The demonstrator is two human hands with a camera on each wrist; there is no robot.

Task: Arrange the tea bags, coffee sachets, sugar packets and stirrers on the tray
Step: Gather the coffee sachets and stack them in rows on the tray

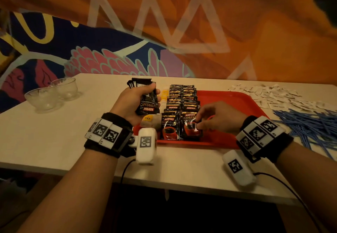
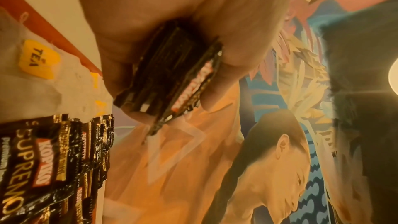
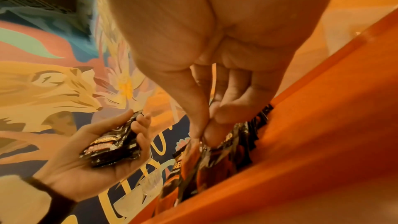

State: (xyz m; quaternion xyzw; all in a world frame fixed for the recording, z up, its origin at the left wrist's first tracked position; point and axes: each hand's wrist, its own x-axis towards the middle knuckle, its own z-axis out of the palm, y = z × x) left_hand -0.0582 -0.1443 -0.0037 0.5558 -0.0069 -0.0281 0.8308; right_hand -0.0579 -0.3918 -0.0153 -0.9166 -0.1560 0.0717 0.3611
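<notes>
A red tray (image 1: pixel 237 103) lies mid-table with two rows of black coffee sachets (image 1: pixel 182 101) overlapping along its left part. Tea bags (image 1: pixel 148 119) with yellow tags line the tray's left edge. My left hand (image 1: pixel 135 101) grips a stack of coffee sachets (image 1: pixel 147 98) above the tray's left side; the stack (image 2: pixel 172 77) shows edge-on in the left wrist view. My right hand (image 1: pixel 198 124) pinches the nearest sachet of the right row (image 1: pixel 190 127) at the tray's front; thumb and forefinger (image 3: pixel 204 125) meet on it. White sugar packets (image 1: pixel 273 96) and blue stirrers (image 1: pixel 306 125) lie right of the tray.
Two clear glass bowls (image 1: pixel 52 94) stand at the table's far left. The white table (image 1: pixel 54 134) ends at a painted wall behind. Wrist-camera cables hang over the table's front edge.
</notes>
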